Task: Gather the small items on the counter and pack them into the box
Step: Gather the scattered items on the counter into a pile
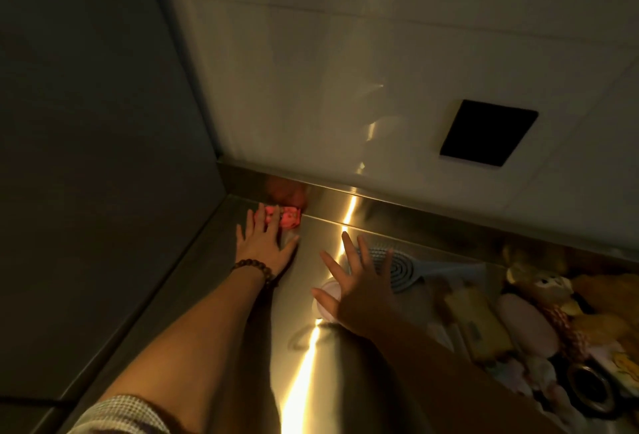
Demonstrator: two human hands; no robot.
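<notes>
counter (pixel 345 381) steel, mid-frame | left hand (pixel 264 243) flat, fingers straight over pink item (pixel 288 219) at back corner, no grasp; curl under, lift clear of upstand | right hand (pixel 359 292) spread, empty, above hairbrush (pixel 397 267) and pink round case (pixel 328 298) | plush toy (pixel 549 290) in clutter lower right | box not visible

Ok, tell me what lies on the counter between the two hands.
In the head view, nothing: only bare steel counter, crossed by a bright streak of reflected light, separates the left hand on the pink item from the right hand.
</notes>
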